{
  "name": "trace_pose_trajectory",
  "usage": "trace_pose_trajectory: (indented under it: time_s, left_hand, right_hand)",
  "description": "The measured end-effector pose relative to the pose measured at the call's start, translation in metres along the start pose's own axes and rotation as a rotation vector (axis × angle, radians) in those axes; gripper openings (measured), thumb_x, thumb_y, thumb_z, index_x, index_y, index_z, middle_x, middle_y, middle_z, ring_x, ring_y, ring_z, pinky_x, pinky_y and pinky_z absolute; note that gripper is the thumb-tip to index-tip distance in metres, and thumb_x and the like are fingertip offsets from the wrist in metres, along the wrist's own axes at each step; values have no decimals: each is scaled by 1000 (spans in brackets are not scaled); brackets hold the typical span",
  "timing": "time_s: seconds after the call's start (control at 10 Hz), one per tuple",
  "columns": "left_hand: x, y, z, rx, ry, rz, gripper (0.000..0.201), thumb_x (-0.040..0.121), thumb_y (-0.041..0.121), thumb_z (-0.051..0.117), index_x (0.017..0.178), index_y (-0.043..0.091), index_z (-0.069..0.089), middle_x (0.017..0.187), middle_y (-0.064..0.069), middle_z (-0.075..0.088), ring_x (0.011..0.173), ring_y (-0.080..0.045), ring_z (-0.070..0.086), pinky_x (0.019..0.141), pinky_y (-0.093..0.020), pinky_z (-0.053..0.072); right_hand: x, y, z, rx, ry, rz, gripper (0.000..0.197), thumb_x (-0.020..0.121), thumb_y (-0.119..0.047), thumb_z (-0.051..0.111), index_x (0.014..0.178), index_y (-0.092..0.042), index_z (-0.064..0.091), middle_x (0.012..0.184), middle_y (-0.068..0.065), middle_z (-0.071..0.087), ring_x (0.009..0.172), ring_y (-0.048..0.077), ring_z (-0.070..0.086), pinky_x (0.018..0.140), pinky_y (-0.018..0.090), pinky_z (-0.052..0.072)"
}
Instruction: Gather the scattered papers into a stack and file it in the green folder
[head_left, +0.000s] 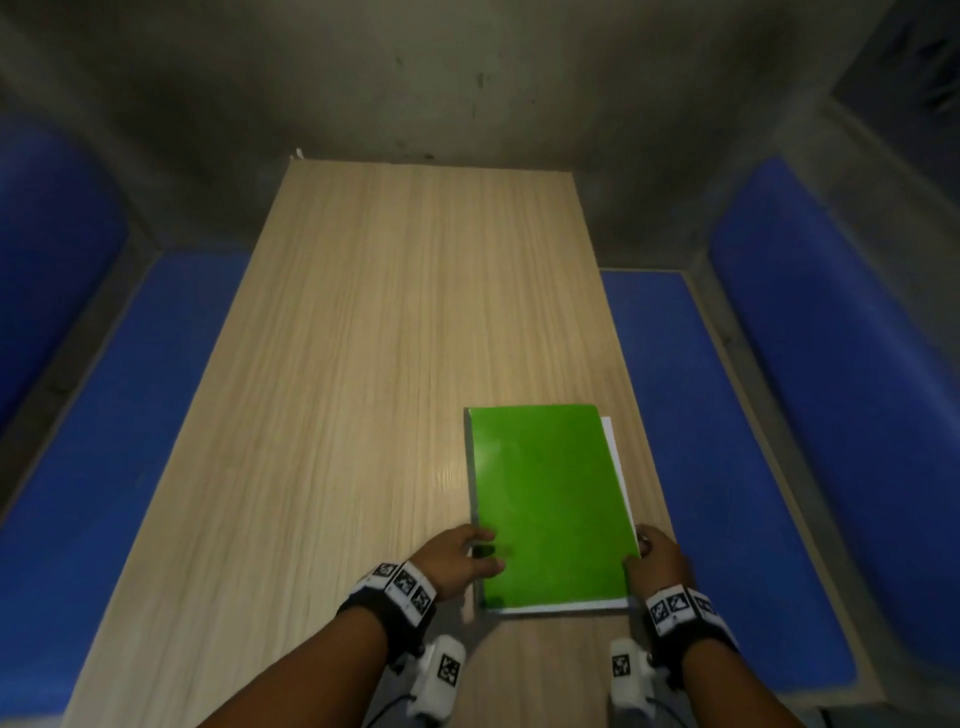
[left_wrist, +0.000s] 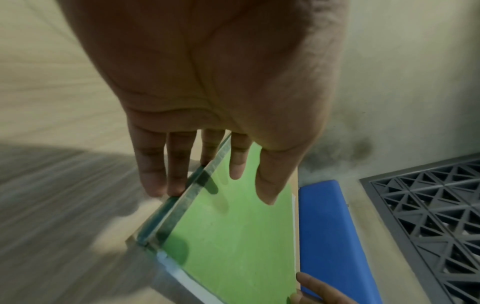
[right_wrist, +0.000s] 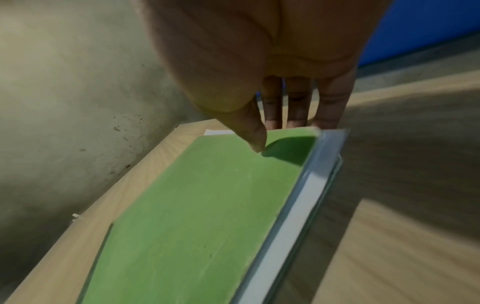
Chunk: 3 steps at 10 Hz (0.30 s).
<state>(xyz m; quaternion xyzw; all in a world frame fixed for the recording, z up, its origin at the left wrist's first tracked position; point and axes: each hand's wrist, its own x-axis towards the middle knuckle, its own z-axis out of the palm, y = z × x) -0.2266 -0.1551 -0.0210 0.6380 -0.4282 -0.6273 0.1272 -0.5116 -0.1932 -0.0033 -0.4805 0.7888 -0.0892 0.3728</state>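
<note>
**Both hands at the near corners of the closed green folder**

On the far left a blue bench seat (head_left: 119, 415) runs alongside the light wood-grain table (head_left: 363, 338). The left hand (head_left: 457, 558) reaches in at the near left corner of the green folder (head_left: 550, 504); in the left wrist view its fingers (left_wrist: 179, 164) are straight and slightly spread, the thumb and one finger over the green cover, the others just off the folder's clear spine edge (left_wrist: 176, 203). Whether they press down or hover just above cannot be told.

The folder lies closed and flat on the table's near right part, close to the right edge. A white strip of papers (head_left: 615, 457) shows past its right side and along the near edge.

The right hand (head_left: 657, 561) pinches the folder's near right corner, thumb on top of the cover and fingers (right_wrist: 298, 102) going down behind the edge.

Another blue bench seat (head_left: 727, 467) lies beyond the table on the right.
</note>
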Motion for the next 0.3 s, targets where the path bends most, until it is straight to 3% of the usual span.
trace_pose_trajectory:
  time_s: [0.1,0.2,0.3]
  left_hand:
    - [11,19,0,26,-10,-3,60,85,36,73,139,20,52,145,-3,52,124,-26,58,95,-31,48]
    - [14,22,-4,63,-8,4,61,84,39,72,139,21,53,146,-5,51,125,-26,57,96,-32,48]
    - [11,9,-13,22,-2,-3,55,83,40,73,133,23,58,143,-13,54,125,-31,58,75,-22,50]
  right_hand:
    - [12,-5,-8,2,-4,10,37,87,5,55,124,0,58,113,20,66,78,24,53,75,32,50]
    - [18,-4,-10,21,-22,20,41,87,2,58,128,0,55,120,20,64,89,28,58,80,32,48]
    - [14,1,-5,58,-4,18,56,87,-6,62,139,-4,44,136,18,54,119,34,55,92,33,46]
